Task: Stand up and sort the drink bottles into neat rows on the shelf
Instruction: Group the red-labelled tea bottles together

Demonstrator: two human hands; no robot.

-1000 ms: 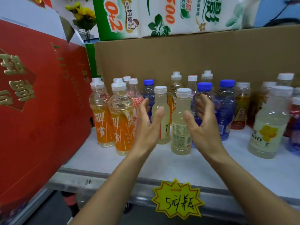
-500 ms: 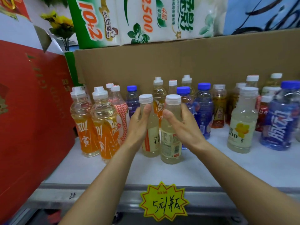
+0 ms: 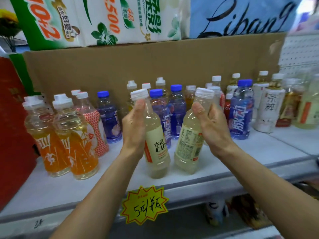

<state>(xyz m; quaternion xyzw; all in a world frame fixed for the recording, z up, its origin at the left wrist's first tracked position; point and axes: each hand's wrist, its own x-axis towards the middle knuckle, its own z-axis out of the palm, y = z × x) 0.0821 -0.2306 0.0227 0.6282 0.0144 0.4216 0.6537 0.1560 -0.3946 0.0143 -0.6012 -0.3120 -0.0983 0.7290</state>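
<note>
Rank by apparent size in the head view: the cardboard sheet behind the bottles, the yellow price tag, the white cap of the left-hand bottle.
1. Cardboard sheet, largest by far.
2. Yellow price tag; it is nearer the camera, which may enlarge it.
3. White cap of the bottle in the left hand, smallest.

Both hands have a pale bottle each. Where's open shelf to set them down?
Bare shelf runs along the front edge, between the orange bottles and the held pale bottles; more lies right, before the blue bottle. The back rows by the cardboard are crowded.
</note>
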